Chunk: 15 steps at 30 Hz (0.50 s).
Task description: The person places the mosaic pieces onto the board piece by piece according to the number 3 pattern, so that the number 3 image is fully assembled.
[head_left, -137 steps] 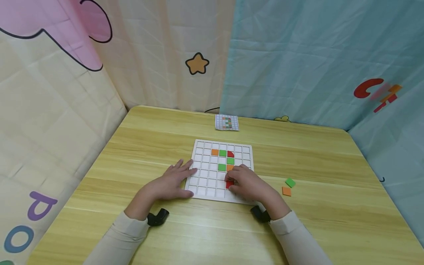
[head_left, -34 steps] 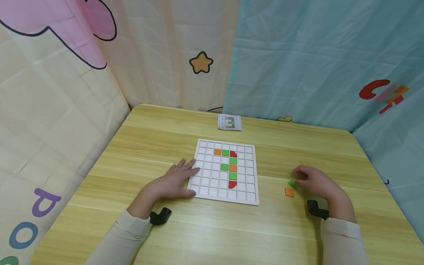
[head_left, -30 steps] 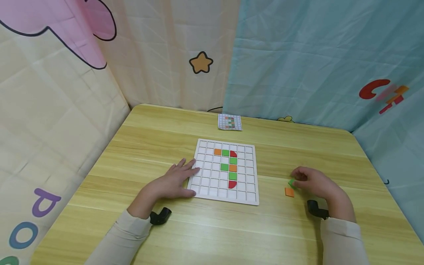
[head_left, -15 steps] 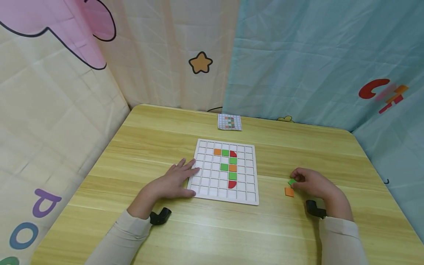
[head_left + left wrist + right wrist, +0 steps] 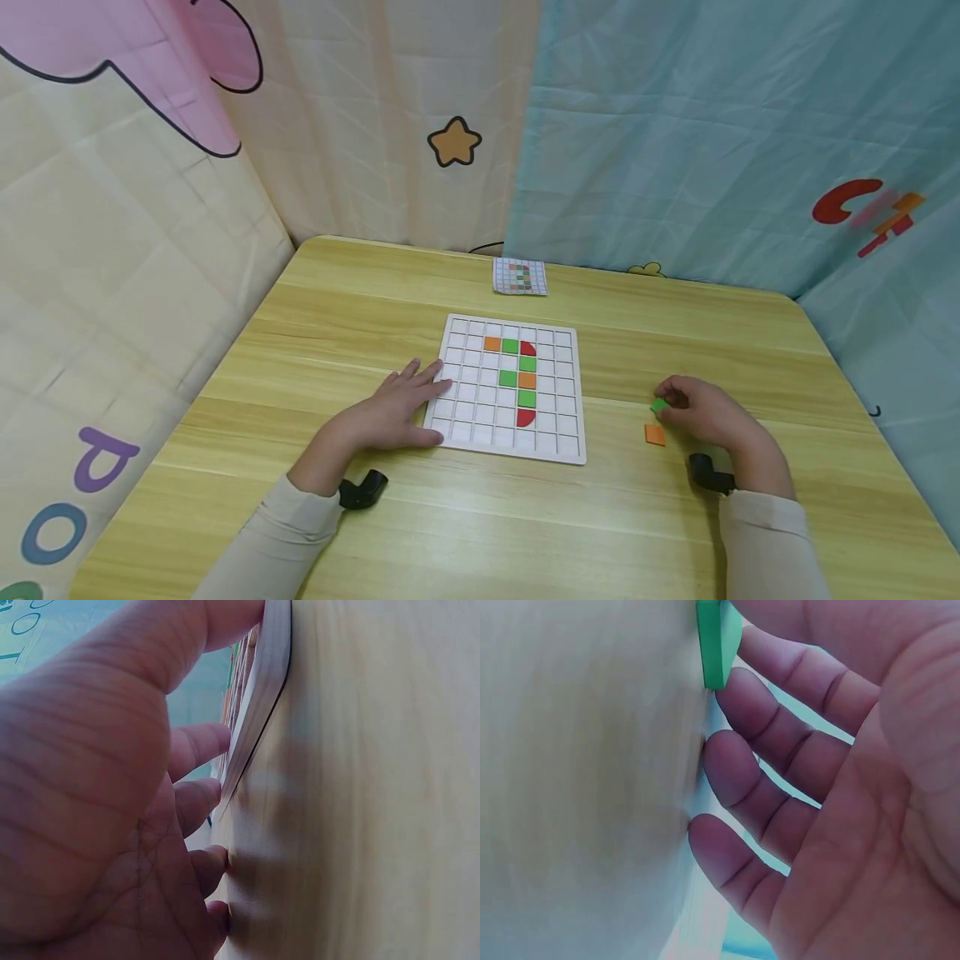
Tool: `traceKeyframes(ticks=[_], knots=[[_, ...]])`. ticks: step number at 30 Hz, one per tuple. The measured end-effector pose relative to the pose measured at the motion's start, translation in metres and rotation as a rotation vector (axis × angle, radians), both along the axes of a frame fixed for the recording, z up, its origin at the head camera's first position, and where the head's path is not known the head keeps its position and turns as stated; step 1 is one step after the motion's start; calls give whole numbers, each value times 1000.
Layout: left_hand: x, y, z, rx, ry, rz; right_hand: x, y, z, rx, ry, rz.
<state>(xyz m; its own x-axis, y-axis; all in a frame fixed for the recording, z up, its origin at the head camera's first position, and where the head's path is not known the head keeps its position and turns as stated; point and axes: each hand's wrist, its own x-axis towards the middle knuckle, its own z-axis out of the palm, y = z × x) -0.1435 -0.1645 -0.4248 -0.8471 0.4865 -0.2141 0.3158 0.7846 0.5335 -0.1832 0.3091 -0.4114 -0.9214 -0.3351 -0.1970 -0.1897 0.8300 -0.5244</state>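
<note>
The white grid board [image 5: 480, 417] lies flat mid-table. Set in its cells are orange, green and red tiles, among them an orange tile [image 5: 492, 343] and a red quarter-round tile [image 5: 527, 417]. My left hand [image 5: 390, 408] rests with spread fingers on the board's left edge; in the left wrist view the thumb and two fingers lie along the rim [image 5: 259, 697]. Right of the board, my right hand [image 5: 708, 410] pinches a green square tile [image 5: 659, 405] between thumb and fingers. The right wrist view shows this green tile [image 5: 712, 645] standing tilted at the fingertips.
A loose orange square tile [image 5: 655, 435] lies on the wooden table [image 5: 615, 533] just in front of the right hand. Behind the board lies a small paper card [image 5: 521, 277] printed with a coloured grid. Printed curtains [image 5: 637, 125] hang around the table's back and sides.
My right hand has left the board's lower right part, where a green and a red tile now show uncovered, for the loose green tile. That tile has just shifted slightly away. The left hand stays put.
</note>
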Motion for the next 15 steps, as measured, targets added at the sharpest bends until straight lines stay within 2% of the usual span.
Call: traceKeyframes(ticks=[15], knots=[[2, 1, 1, -5, 4, 2, 0, -4, -1, -1, 0, 0]])
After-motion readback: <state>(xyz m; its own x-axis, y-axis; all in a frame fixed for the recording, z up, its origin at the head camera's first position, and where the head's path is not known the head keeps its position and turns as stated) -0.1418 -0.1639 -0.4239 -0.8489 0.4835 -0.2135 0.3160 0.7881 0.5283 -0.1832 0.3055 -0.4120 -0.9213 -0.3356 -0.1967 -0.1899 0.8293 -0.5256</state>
